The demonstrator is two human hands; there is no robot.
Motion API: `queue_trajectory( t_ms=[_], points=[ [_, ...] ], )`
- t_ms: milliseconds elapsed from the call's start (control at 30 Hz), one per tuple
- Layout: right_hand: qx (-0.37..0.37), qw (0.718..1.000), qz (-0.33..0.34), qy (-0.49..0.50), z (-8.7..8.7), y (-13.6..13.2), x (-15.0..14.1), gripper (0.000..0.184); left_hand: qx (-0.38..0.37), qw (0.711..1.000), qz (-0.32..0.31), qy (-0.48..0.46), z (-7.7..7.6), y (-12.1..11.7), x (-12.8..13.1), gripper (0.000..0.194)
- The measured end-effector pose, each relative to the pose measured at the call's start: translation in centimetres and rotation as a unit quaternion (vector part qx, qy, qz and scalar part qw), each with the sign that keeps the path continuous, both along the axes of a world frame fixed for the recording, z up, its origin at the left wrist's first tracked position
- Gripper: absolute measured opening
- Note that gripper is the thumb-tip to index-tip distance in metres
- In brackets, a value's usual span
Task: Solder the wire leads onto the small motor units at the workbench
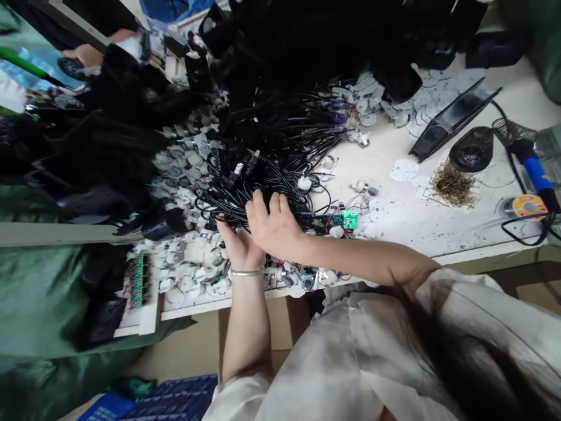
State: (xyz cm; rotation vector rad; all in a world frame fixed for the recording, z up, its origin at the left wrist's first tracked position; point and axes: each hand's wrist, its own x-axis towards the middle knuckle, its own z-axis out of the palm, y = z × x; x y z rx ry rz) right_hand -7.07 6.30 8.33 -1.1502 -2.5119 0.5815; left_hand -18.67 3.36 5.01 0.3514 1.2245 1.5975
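Note:
A tangled bundle of thin black cables (267, 175) lies across the white workbench (394, 225), with USB plugs (245, 166) sticking out of it. My right hand (274, 225) comes in from the right and presses down over the cables, fingers curled into them. Beneath it, my left hand (239, 248), wearing a thin silver bangle (246, 272), reaches up from below and holds the bundle's near edge. Small metal parts on white paper discs (193, 263) lie under my left wrist. A green circuit board (349, 219) sits just right of my right fingers.
A blue-handled soldering iron (530, 166) rests in a coil stand at right, near a solder spool (528, 206) and brass shavings (453, 184). Black material (280, 35) is heaped along the far side. Another person's hand (81, 55) shows at top left. Green cloth (44, 298) hangs at left.

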Motion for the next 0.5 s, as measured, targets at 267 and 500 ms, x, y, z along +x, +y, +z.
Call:
queue_trajectory(
  t_ms=[267, 500],
  points=[
    [-0.080, 0.996, 0.031, 0.019, 1.4, 1.3, 1.7, 0.091, 0.078, 0.997, -0.004, 0.019, -1.4, -0.2, 2.3, 0.069],
    [-0.148, 0.984, 0.060, 0.081, 1.9, 5.2, 3.6, 0.064, 0.048, 0.999, -0.004, 0.018, -1.7, 0.9, 2.9, 0.046]
  ],
)
